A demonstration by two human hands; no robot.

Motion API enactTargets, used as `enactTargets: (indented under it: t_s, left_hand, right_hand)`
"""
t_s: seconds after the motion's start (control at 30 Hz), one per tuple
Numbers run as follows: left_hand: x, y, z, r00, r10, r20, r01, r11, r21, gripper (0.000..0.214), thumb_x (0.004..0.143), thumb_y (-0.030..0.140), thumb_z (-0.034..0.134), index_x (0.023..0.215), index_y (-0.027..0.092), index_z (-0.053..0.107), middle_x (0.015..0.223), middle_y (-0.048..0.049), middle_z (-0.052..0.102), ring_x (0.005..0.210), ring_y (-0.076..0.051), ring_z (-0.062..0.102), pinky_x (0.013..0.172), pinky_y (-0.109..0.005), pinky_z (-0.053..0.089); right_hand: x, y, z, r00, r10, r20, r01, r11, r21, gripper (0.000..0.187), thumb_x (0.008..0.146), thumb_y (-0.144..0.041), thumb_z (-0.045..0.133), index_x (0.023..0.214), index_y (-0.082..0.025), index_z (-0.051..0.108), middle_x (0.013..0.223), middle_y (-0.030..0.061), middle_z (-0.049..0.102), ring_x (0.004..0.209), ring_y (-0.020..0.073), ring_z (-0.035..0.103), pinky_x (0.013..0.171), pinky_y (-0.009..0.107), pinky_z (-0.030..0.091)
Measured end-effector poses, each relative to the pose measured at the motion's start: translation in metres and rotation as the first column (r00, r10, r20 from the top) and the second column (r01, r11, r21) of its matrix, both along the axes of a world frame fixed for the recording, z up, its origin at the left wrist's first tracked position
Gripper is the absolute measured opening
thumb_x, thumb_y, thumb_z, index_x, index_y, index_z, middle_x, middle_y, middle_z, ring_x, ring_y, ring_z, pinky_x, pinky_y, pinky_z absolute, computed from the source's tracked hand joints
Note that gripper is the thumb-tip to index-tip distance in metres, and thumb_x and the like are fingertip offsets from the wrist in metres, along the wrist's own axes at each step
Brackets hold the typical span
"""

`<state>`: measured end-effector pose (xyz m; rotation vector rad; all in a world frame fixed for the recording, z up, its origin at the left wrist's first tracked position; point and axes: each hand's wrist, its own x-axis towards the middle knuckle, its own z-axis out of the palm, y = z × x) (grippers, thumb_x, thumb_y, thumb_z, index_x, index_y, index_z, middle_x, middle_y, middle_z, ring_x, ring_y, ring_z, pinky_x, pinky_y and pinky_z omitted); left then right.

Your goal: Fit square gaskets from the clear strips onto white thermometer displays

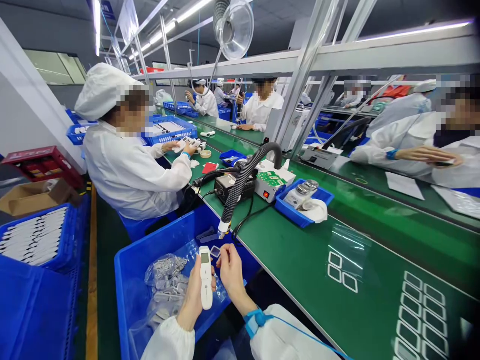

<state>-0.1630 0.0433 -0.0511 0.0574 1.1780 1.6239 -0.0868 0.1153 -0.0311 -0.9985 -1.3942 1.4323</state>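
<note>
My left hand [194, 292] is closed around a slim white handheld device [206, 285], held upright with its small grey display toward me. Between the thumb and fingertips of my right hand [231, 270] is a small clear square window piece with a pale rim [215, 251], just right of the device's top end. The nozzle of a black flexible hose [224, 227] hangs right above both hands. Below them is a big blue bin [125, 285] holding plastic bags of grey-white parts [167, 280]. A blue wrist strap [257, 320] circles my right wrist.
On the green bench [296, 265] lie several white rectangular frames [423, 310] and a clear film sheet [350, 250]. A blue tray [303, 202] and a white box with a red switch [268, 187] stand behind. A co-worker in white [127, 165] sits at left.
</note>
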Motion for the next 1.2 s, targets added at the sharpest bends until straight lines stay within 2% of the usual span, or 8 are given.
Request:
enactTargets:
  t_s: [0.17, 0.43, 0.67, 0.9, 0.97, 1.03, 1.13, 1.2]
  left_hand:
    - [0.006, 0.006, 0.004, 1.0, -0.02, -0.017, 0.02, 1.0, -0.001, 0.064, 0.072, 0.074, 0.064, 0.094, 0.015, 0.061, 0.063, 0.0008, 0.06, 0.04, -0.01, 0.051, 0.037, -0.021, 0.039]
    - [-0.002, 0.001, 0.004, 0.997, 0.045, -0.061, -0.047, 0.999, -0.027, 0.064, 0.065, 0.075, 0.07, 0.085, 0.016, 0.058, 0.063, 0.0006, 0.061, 0.041, -0.011, 0.053, 0.038, -0.021, 0.042]
    - [0.022, -0.012, 0.016, 0.999, -0.011, -0.047, 0.009, 0.999, -0.045, 0.062, 0.073, 0.071, 0.066, 0.098, 0.016, 0.061, 0.064, 0.0001, 0.062, 0.04, -0.011, 0.051, 0.037, -0.02, 0.039]
    - [0.089, -0.031, 0.055, 0.971, -0.225, 0.082, 0.224, 0.974, 0.018, 0.062, 0.072, 0.07, 0.068, 0.101, 0.015, 0.063, 0.068, -0.0017, 0.063, 0.042, -0.01, 0.051, 0.039, -0.021, 0.04]
    - [0.115, -0.031, 0.063, 0.929, -0.355, 0.107, 0.354, 0.935, 0.029, 0.07, 0.07, 0.076, 0.064, 0.103, 0.015, 0.062, 0.068, -0.002, 0.062, 0.039, -0.011, 0.049, 0.036, -0.021, 0.037]
    - [0.141, -0.029, 0.067, 0.855, -0.513, 0.078, 0.513, 0.858, 0.026, 0.077, 0.07, 0.084, 0.055, 0.1, 0.014, 0.064, 0.063, -0.0033, 0.061, 0.036, -0.012, 0.048, 0.035, -0.023, 0.034]
    - [0.169, -0.02, 0.07, 0.747, -0.664, -0.022, 0.665, 0.747, 0.018, 0.075, 0.072, 0.085, 0.05, 0.093, 0.016, 0.067, 0.056, -0.006, 0.059, 0.04, -0.017, 0.052, 0.04, -0.027, 0.039]
    - [0.178, -0.01, 0.075, 0.643, -0.755, -0.128, 0.763, 0.647, 0.012, 0.067, 0.075, 0.081, 0.052, 0.092, 0.019, 0.069, 0.056, -0.0074, 0.061, 0.046, -0.02, 0.057, 0.046, -0.029, 0.044]
  right_hand:
    - [0.012, 0.011, -0.002, 0.999, 0.029, 0.028, -0.034, 0.983, 0.182, 0.021, 0.093, -0.034, 0.047, 0.076, -0.023, 0.051, 0.079, -0.0004, 0.048, 0.065, 0.0151, 0.048, 0.06, 0.028, 0.042]
    - [-0.001, 0.01, 0.014, 0.998, 0.061, 0.023, -0.065, 0.952, 0.299, 0.022, 0.093, -0.029, 0.047, 0.073, -0.022, 0.054, 0.079, 0.0004, 0.051, 0.074, 0.0176, 0.05, 0.072, 0.03, 0.041]
    - [0.046, -0.001, 0.028, 0.997, -0.08, 0.004, 0.078, 0.984, 0.16, 0.022, 0.093, -0.037, 0.053, 0.079, -0.021, 0.057, 0.073, -0.0016, 0.05, 0.066, 0.0159, 0.046, 0.064, 0.028, 0.039]
    - [0.12, -0.013, 0.045, 0.94, -0.318, -0.125, 0.31, 0.948, -0.076, 0.03, 0.081, -0.05, 0.069, 0.08, -0.021, 0.063, 0.067, -0.0024, 0.054, 0.064, 0.0153, 0.048, 0.064, 0.028, 0.041]
    - [0.136, -0.011, 0.053, 0.91, -0.358, -0.209, 0.337, 0.932, -0.13, 0.03, 0.078, -0.049, 0.073, 0.084, -0.021, 0.063, 0.074, -0.0012, 0.059, 0.071, 0.0162, 0.055, 0.07, 0.028, 0.044]
    - [0.15, -0.009, 0.063, 0.883, -0.352, -0.311, 0.294, 0.931, -0.219, 0.031, 0.078, -0.047, 0.075, 0.09, -0.022, 0.061, 0.078, -0.0008, 0.062, 0.076, 0.0174, 0.06, 0.072, 0.029, 0.048]
    - [0.174, -0.007, 0.077, 0.846, -0.317, -0.428, 0.174, 0.924, -0.34, 0.032, 0.079, -0.045, 0.074, 0.095, -0.025, 0.054, 0.07, -0.0041, 0.059, 0.057, 0.0147, 0.059, 0.053, 0.026, 0.047]
    - [0.192, -0.008, 0.081, 0.809, -0.353, -0.47, 0.183, 0.911, -0.369, 0.034, 0.078, -0.041, 0.075, 0.097, -0.027, 0.051, 0.061, -0.0077, 0.054, 0.045, 0.0112, 0.05, 0.042, 0.022, 0.04]
